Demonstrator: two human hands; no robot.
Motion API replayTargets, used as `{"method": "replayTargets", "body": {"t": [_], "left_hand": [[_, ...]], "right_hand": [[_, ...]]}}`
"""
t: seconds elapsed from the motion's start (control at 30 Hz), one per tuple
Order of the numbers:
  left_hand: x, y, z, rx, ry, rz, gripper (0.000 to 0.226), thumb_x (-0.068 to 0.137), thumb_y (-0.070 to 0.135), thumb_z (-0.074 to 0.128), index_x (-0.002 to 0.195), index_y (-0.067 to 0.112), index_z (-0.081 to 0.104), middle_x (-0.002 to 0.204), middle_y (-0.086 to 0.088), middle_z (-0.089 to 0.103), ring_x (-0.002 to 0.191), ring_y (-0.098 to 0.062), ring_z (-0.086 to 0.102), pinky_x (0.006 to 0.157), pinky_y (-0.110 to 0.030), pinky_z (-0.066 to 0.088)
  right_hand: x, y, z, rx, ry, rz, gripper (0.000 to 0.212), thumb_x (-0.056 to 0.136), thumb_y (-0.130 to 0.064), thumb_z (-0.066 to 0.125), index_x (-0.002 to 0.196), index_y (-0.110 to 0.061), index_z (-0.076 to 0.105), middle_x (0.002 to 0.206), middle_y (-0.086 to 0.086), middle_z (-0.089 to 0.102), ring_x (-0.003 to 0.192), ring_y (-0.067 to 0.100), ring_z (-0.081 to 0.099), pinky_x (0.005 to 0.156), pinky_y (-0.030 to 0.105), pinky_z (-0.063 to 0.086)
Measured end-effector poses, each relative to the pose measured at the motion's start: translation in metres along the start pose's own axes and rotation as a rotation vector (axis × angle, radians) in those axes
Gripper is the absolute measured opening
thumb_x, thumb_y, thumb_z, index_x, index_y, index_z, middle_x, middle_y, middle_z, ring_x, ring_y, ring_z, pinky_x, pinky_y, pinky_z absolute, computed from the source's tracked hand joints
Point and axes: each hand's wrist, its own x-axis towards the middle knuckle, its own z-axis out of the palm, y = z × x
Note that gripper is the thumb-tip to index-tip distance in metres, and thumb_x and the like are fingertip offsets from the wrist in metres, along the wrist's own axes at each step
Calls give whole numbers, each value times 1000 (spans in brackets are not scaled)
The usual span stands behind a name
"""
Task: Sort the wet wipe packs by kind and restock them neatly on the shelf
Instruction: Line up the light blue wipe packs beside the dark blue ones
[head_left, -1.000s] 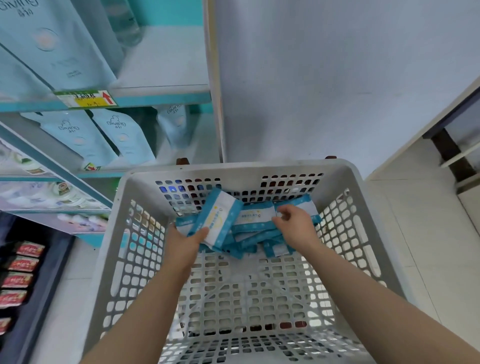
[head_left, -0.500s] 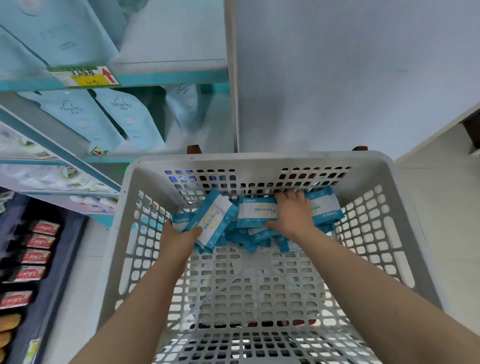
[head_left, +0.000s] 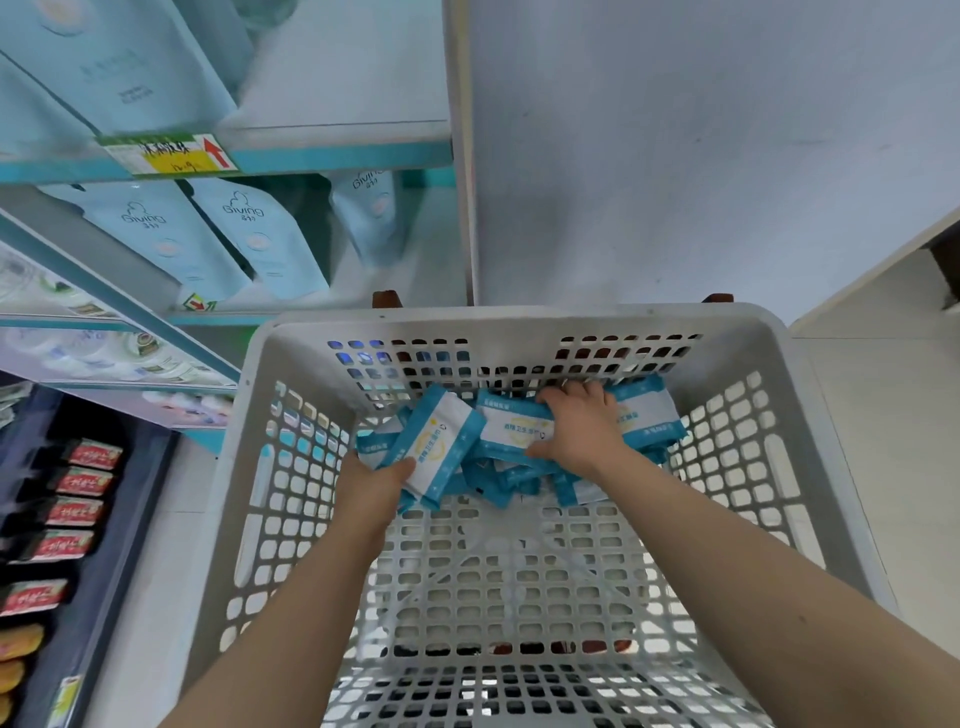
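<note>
A grey perforated plastic basket (head_left: 291, 405) holds a pile of small blue-and-white wet wipe packs (head_left: 649, 415) against its far wall. My left hand (head_left: 371, 488) grips a stack of these packs (head_left: 439, 441), tilted up at the left of the pile. My right hand (head_left: 582, 428) lies on top of the pile with the fingers curled over a pack (head_left: 511, 428) by the far wall. The near half of the basket floor is bare.
A teal-edged shelf unit (head_left: 337, 156) stands at the left, with pale blue pouches (head_left: 244, 234) on it and a yellow price tag (head_left: 171, 153). Lower left, a dark rack holds red packets (head_left: 78, 512). A grey wall lies ahead, tiled floor at the right.
My right hand moved from the middle of the pile to the far wall and now reaches over a pack there. My left hand kept its stack and barely moved. The view shifted down.
</note>
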Motion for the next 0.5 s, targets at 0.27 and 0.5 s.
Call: {"method": "replayTargets", "body": {"t": [0.27,0.5], "left_hand": [[-9,6,28,-6,-147,-16,37,85,-3,66,118,7,54,115,-13,65,99,-29,64,85,-43,54],[-20,10,57,22,-157,11,37,84,-2,68,111,12,47,108,-6,59,99,-26,61,84,-39,52]], "right_hand": [[-29,52,-19,337,217,313,31,85,-37,67,109,-17,63,129,9,45,120,29,40,103,42,38],[-40,67,-16,405,275,360,29,84,-27,68,106,-9,65,110,10,59,90,24,59,81,38,53]]}}
